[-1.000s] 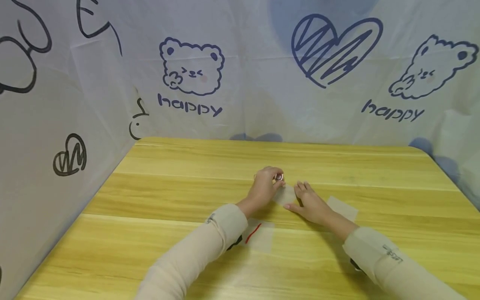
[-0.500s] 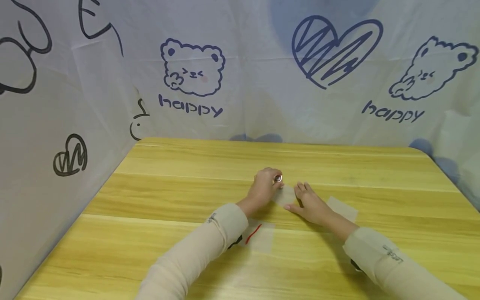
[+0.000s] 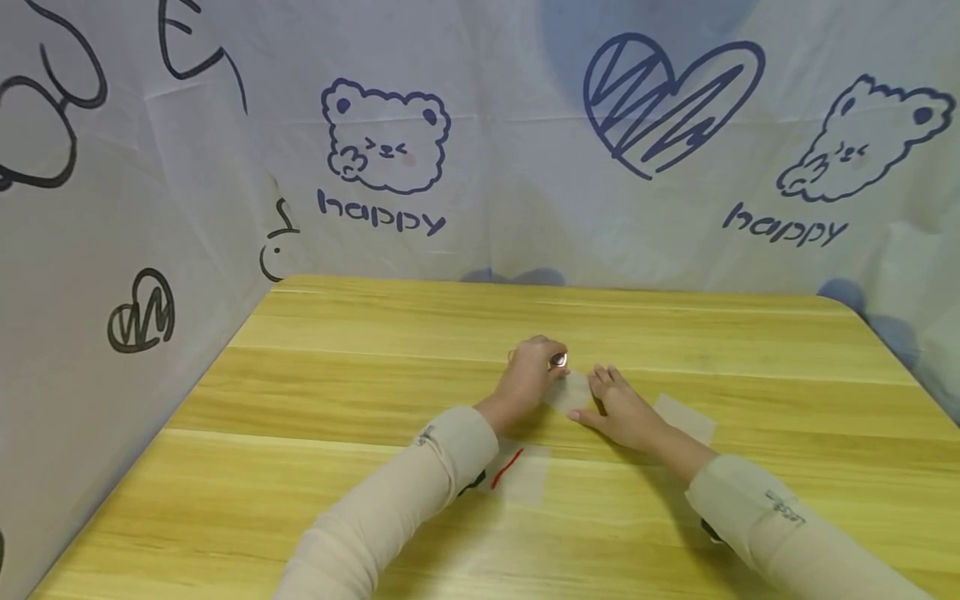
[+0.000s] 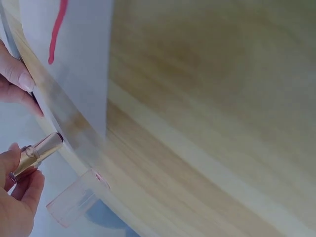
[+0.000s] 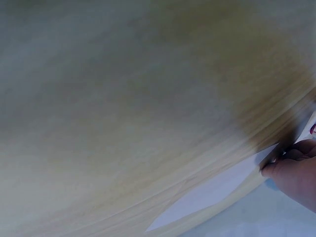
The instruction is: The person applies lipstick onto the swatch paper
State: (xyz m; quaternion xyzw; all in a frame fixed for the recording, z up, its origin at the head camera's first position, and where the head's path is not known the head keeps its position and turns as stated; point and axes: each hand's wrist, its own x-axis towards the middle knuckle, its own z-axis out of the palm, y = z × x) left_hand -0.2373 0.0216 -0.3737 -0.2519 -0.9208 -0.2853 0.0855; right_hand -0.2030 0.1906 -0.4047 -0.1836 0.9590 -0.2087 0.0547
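Observation:
My left hand (image 3: 531, 371) grips a small gold lipstick tube (image 3: 557, 359), seen in the left wrist view as a lipstick tube (image 4: 38, 152) whose tip meets a pale translucent paper slip (image 3: 570, 390). My right hand (image 3: 619, 406) lies flat on that slip, fingers straight and pressing it to the wooden table (image 3: 360, 383). In the right wrist view the fingertips (image 5: 291, 170) rest on the slip's edge (image 5: 217, 187). A clear plastic cap (image 4: 74, 200) lies beside my left hand.
A second slip with a red stroke (image 3: 517, 471) lies by my left forearm, its red mark (image 4: 57, 34) also showing in the left wrist view. A third blank slip (image 3: 684, 417) lies to the right. Printed cloth walls (image 3: 480, 150) close the table's back and left.
The lipstick tip has dipped slightly lower toward the slip. The right hand has stayed flat in place.

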